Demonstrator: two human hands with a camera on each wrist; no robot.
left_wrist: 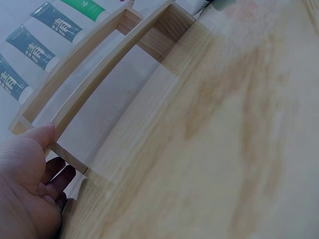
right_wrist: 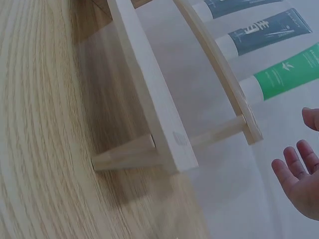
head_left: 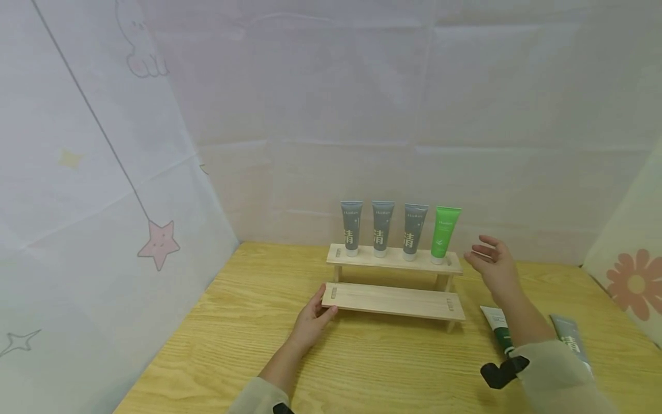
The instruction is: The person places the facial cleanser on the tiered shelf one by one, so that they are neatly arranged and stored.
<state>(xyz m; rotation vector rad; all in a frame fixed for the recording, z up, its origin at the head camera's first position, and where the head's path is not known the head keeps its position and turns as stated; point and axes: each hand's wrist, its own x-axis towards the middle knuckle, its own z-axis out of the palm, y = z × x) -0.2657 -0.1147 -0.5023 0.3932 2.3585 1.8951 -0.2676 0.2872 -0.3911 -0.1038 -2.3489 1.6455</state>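
Wooden rack point(head_left: 393, 302), a two-tier stand, sits on the table point(head_left: 233, 345), its lower board in front and its raised board behind. Along the rack's raised board three grey tubes point(head_left: 382, 229) and, at the right end of the row, one green tube point(head_left: 445, 234) stand upright on their white caps, with gaps between them.

At the left end of the rack's lower board, the left hand point(head_left: 310, 319) grips the wood, its thumb against the edge and its other fingers curled by the end support. Past the right end of the raised board, the right hand point(head_left: 499, 270) hangs above the table, fingers loosely bent and parted, thumb apart; it holds nothing and touches neither the rack nor the green tube.

To the right of the rack, a white-and-dark-green tube point(head_left: 496, 325) lies on the table, partly hidden by the right forearm; farther right lies another grey tube point(head_left: 568, 338).

The step in hand seems to be arranging tubes on the rack, with the left hand steadying it and the back row probably set. My guess is that the next move calls for the right hand to lower to the rack's right, pinch one lying tube and stand it cap-down on the lower board.
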